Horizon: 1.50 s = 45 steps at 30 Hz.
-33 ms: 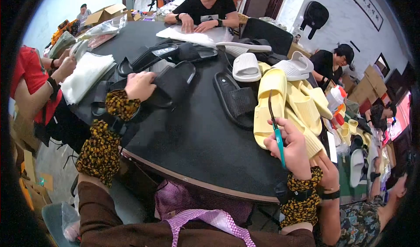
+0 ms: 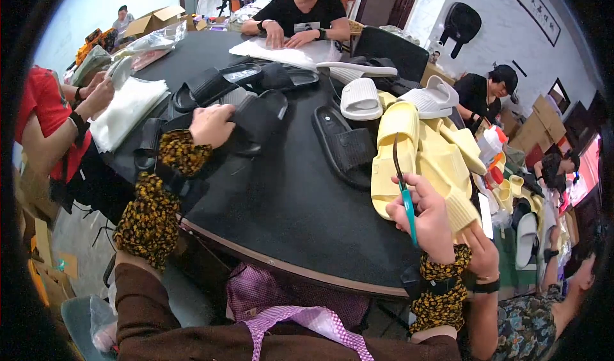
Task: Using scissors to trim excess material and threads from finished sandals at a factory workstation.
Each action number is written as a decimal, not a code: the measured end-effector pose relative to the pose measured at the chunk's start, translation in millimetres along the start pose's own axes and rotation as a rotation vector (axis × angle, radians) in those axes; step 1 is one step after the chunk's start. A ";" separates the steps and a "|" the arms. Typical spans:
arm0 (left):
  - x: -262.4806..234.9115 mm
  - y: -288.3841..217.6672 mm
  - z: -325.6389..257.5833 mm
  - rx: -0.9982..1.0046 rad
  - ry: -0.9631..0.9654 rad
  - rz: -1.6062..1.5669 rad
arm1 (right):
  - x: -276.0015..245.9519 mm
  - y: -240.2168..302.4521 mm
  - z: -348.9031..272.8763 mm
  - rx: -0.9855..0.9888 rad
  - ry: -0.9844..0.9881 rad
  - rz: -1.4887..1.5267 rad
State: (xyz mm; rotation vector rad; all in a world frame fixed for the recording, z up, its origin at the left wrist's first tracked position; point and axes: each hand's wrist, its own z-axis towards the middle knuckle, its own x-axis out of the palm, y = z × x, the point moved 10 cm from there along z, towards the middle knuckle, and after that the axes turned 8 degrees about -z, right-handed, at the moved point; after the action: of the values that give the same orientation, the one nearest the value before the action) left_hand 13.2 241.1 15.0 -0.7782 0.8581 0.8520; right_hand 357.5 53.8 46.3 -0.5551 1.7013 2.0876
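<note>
My left hand [image 2: 213,125] reaches across the dark table with curled fingers on the near edge of a black slide sandal [image 2: 261,119]; its fingertips are partly hidden. More black slides, such as one with a ribbed strap [image 2: 203,91], lie around it. My right hand [image 2: 423,219] is closed around a teal-handled tool [image 2: 408,215] with a thin, dark, curved blade pointing away from me. Beneath that blade is a pale yellow slide [image 2: 398,127], in a heap with other yellow ones. A lone black slide [image 2: 345,144] rests left of the heap.
Another person's hand [image 2: 480,249] touches a yellow slide just right of my right hand. White slides [image 2: 360,98] top the heap. At left, a person in red holds a grey slide [image 2: 120,73] by white plastic bags [image 2: 131,108]. Someone opposite rests both hands on white sheets [image 2: 281,48].
My left hand has shifted slightly right, and the black slide at its fingers has moved a little. The person at left has turned the grey slide. My right hand stays put.
</note>
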 end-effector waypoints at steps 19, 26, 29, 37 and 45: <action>36.0 -285.1 -65.1 0.343 0.463 -1.296 | -20.9 4.1 -3.9 -0.009 -0.170 0.366; 23.8 -272.7 -99.6 0.333 0.430 -1.247 | 9.7 -11.7 9.0 0.018 0.023 0.391; 27.0 -266.3 -109.9 0.301 0.483 -1.197 | 23.4 -27.5 10.4 0.063 0.063 0.413; 24.1 -244.0 -111.2 0.211 0.364 -1.089 | 41.6 -55.0 9.0 0.167 0.123 0.498; 15.9 -232.5 -109.8 0.159 0.280 -1.113 | 42.3 -60.2 9.8 0.177 0.137 0.514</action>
State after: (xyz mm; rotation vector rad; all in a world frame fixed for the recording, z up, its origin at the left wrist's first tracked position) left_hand 186.6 50.8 6.7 -1.0686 0.5783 -0.3115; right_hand 353.1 76.8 -24.1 -0.2223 2.2730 2.2308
